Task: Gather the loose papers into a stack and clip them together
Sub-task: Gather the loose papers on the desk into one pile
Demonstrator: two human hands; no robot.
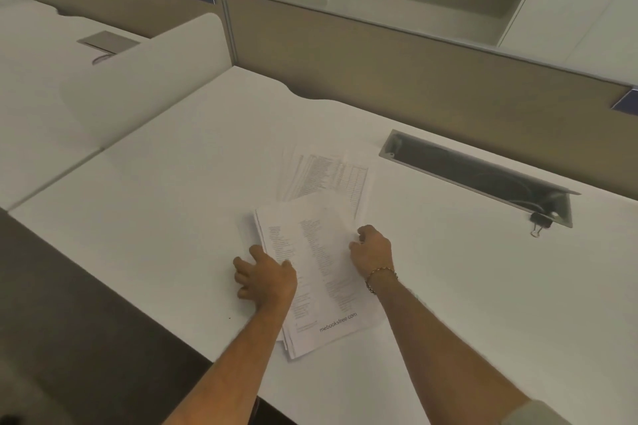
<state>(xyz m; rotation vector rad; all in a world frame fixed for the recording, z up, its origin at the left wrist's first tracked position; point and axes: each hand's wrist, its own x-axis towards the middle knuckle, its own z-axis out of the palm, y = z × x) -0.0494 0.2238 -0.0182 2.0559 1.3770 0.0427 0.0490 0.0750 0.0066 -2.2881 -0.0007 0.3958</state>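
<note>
A rough stack of printed papers [317,272] lies on the white desk [155,217], its sheets not squared up. More loose sheets [328,176] fan out beyond it, partly tucked under the stack. My left hand [264,278] rests at the stack's left edge, fingers on the desk and thumb on the top sheet. My right hand [373,250] presses curled fingers against the stack's right edge. A black binder clip [539,222] lies apart at the right, by the end of the cable slot.
An open cable slot [476,176] is sunk into the desk at the back right. A tan partition [379,72] closes the far side, and a white divider [138,86] stands at the left. The desk's near edge drops to dark floor at lower left.
</note>
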